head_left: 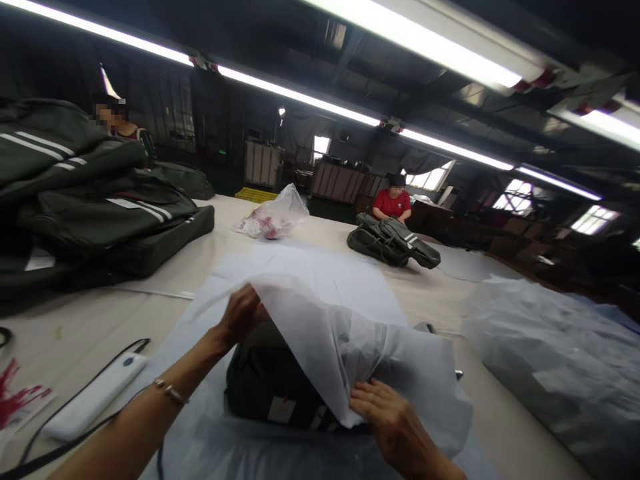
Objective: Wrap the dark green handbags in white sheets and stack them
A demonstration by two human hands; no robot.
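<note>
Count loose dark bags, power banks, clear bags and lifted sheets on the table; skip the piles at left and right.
Dark bags: 2, near bag and far bag
Power bank: 1
Clear bag: 1
Sheet, lifted by left hand: 1
Total: 5

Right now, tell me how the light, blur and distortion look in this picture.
Head view: the ceiling tube lights blow out to white glare and bow with wide-angle distortion; the hall behind is dim; the left hand gripping the white sheet is slightly blurred; the dark bag under it sits in shadow, detail lost.
</note>
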